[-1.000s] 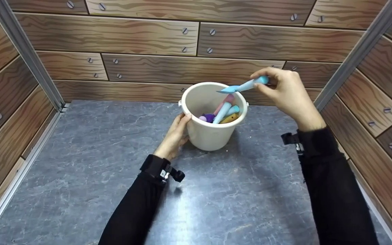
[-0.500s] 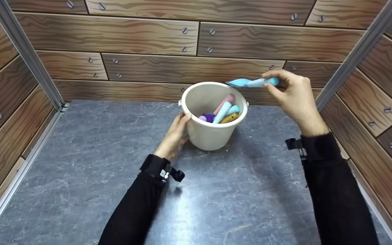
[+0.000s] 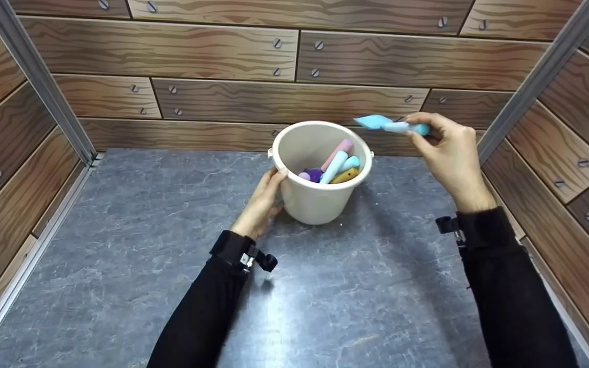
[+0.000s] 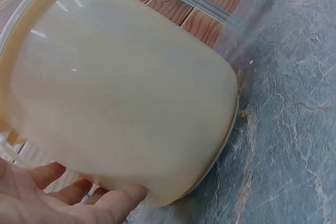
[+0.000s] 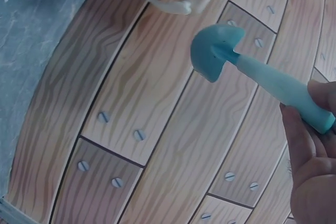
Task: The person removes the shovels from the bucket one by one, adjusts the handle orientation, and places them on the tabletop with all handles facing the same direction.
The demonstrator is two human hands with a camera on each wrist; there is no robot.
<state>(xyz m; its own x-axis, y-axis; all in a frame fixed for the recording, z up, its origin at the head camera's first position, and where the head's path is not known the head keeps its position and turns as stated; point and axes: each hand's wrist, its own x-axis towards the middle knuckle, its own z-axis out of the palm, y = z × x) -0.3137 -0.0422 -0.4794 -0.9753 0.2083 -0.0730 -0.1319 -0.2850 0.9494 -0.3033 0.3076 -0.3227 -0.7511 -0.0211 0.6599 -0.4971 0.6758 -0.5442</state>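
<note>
In the head view my right hand pinches the handle end of a light blue toy trowel between thumb and fingers. The trowel is nearly level, its pointed blade toward the left, above and beyond the right side of an off-white bucket. My left hand rests against the bucket's left side with extended fingers, some fingertips right at the rim; the left wrist view shows the fingers on the outer wall. Inside the bucket lie a pink handle, light blue pieces, a purple piece and a mustard piece.
The bucket stands on a grey marbled surface near the back wall. Wood-patterned panels rise behind and on both sides, with metal posts in the corners. A white bucket handle shows in the right wrist view.
My right hand has moved to the right with the trowel, taking its blade from over the bucket's opening to beyond the rim. The left hand and bucket have stayed in place.
</note>
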